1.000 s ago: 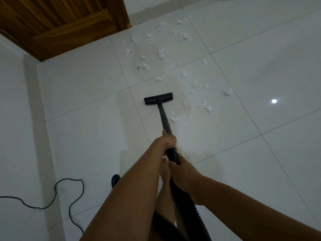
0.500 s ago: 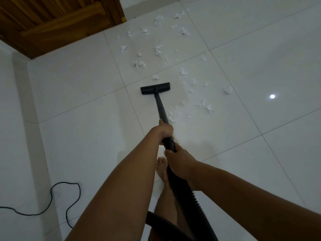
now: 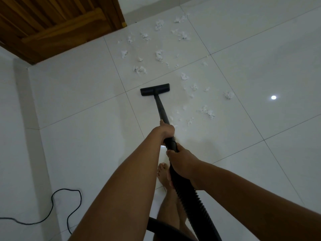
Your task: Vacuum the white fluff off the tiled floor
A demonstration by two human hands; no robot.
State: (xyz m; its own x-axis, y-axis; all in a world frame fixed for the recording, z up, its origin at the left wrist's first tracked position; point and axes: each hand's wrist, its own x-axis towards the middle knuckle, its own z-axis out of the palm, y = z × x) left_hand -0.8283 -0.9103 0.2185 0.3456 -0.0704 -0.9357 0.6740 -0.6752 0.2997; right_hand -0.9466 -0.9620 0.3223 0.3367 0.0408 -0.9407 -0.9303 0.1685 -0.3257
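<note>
- Your left hand (image 3: 166, 130) grips the one wand (image 3: 161, 108); your right hand (image 3: 180, 160) grips it just behind, at the hose (image 3: 191, 202).
- One floor head (image 3: 154, 89) rests on the tiled floor (image 3: 260, 49).
- Over a dozen fluff clumps (image 3: 159, 55) lie beyond it and to its right.

Left hand (image 3: 167, 131) ahead, right hand (image 3: 181, 162) behind, both clenched

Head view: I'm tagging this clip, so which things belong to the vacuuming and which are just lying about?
Job: nozzle, wand in the left hand, hose in the right hand, white fluff, tiled floor.
Lying about: black cable (maybe the vacuum's), wooden door.
</note>
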